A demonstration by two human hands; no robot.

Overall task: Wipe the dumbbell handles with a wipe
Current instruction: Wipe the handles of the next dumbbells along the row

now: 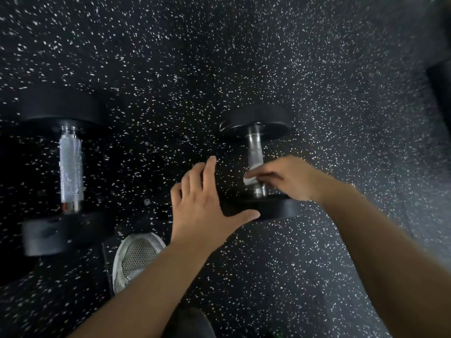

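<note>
Two black dumbbells with silver knurled handles lie on the speckled floor. The right dumbbell [256, 145] lies in the middle of the view. My right hand [290, 178] is wrapped around the near part of its handle, pressing a white wipe [251, 179] against the metal. My left hand [207, 206] is spread flat, fingers apart, with the thumb resting on the dumbbell's near black head [275, 208]. The left dumbbell [70, 167] lies untouched at the far left, its handle fully visible.
A white mesh shoe [136, 257] stands on the black speckled rubber floor [244, 57] just below my left hand, between the two dumbbells. A dark object [439, 86] sits at the right edge.
</note>
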